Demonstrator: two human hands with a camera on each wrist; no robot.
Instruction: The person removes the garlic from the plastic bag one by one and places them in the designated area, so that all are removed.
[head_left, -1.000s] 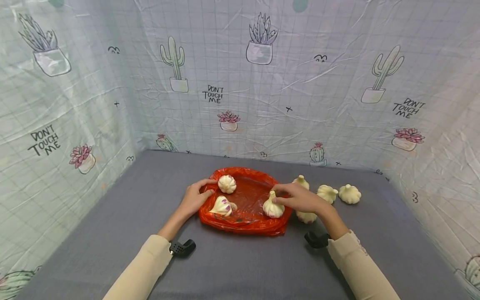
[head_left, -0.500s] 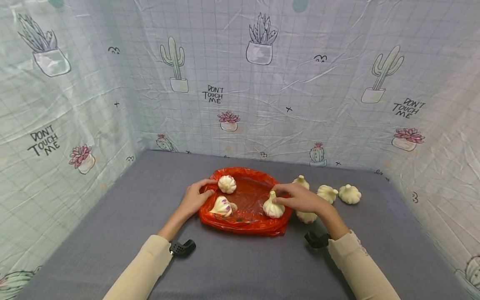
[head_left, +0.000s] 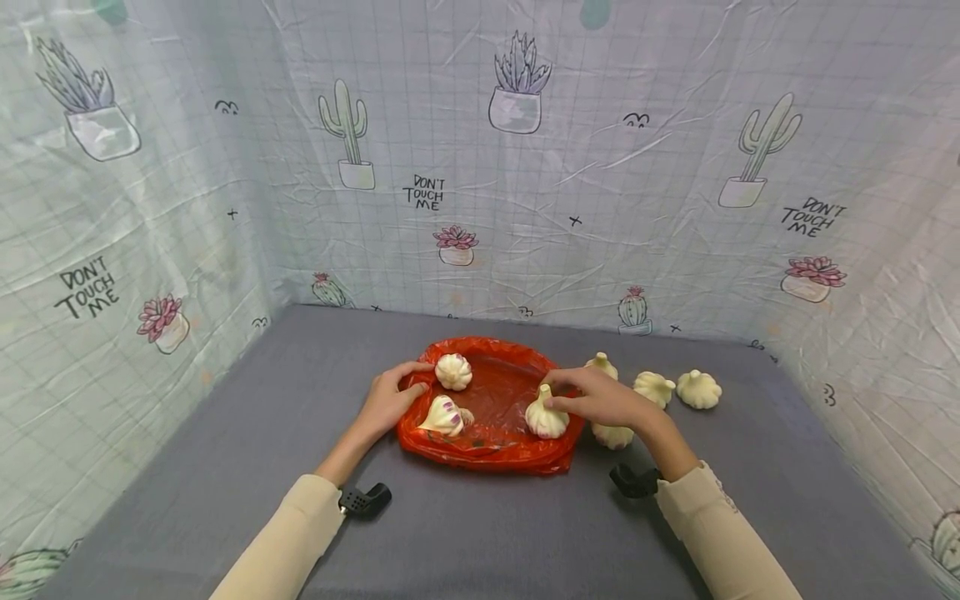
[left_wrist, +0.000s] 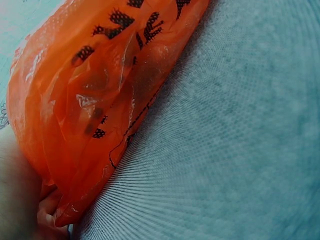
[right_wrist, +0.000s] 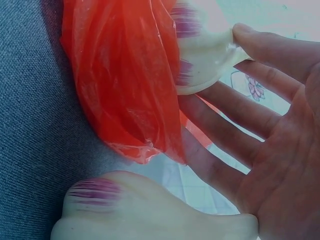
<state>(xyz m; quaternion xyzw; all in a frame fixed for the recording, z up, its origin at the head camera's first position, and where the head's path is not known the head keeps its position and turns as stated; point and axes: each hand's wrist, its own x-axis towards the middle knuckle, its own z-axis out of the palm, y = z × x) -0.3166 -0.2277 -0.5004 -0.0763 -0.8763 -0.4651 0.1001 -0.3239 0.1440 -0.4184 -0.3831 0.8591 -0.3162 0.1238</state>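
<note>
A red plastic bag lies with its mouth spread wide on the grey table. My left hand grips its left rim; in the left wrist view the bag's printed side hides most of the fingers. Inside at the left rest a garlic bulb and a purple-streaked garlic bulb on its side. At the bag's right side, my right hand pinches another garlic bulb by its stem, between thumb and forefinger. The other right fingers stretch behind the bag's edge in the right wrist view.
Right of the bag, several garlic bulbs lie on the table, among them one bulb farthest right and one close under the right hand. A patterned cloth hangs as walls at the back and sides.
The head view has shifted very slightly. Both hands, the bag and the garlic bulbs keep their places.
</note>
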